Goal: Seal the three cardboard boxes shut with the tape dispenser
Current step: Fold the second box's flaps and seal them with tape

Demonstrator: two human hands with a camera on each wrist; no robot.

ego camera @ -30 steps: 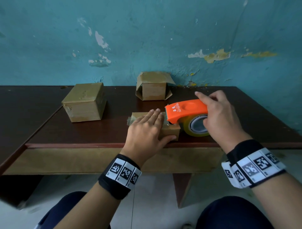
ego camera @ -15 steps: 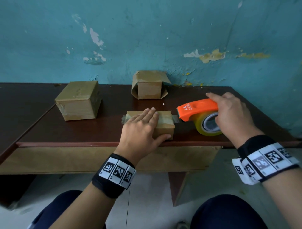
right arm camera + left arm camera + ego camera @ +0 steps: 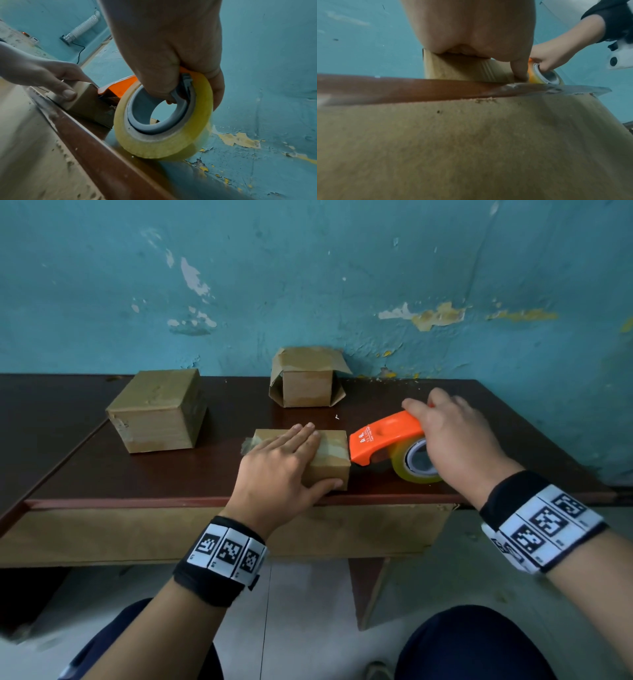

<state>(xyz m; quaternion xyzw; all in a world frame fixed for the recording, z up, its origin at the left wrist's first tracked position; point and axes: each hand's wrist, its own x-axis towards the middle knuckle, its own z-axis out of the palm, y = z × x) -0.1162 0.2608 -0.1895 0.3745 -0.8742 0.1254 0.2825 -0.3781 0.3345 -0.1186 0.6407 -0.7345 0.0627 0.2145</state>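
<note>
A small cardboard box (image 3: 330,463) sits near the table's front edge with clear tape across its top. My left hand (image 3: 281,463) lies flat on it, fingers straight, thumb down its near side (image 3: 67,93). My right hand (image 3: 455,440) grips the orange tape dispenser (image 3: 383,436) with its yellowish tape roll (image 3: 163,135); the dispenser's nose is down against the box's right end. A larger closed box (image 3: 157,410) stands at the left. A third box (image 3: 306,378) with loose flaps stands at the back by the wall.
The dark brown table (image 3: 205,474) has a red front edge (image 3: 402,88) and meets the peeling teal wall (image 3: 342,285) behind. A second dark tabletop (image 3: 41,419) adjoins at the left. My knees are below the table.
The dispenser ran off the box's top to the right, then tipped down and came back against the box's right end. My left hand stayed flat on the box.
</note>
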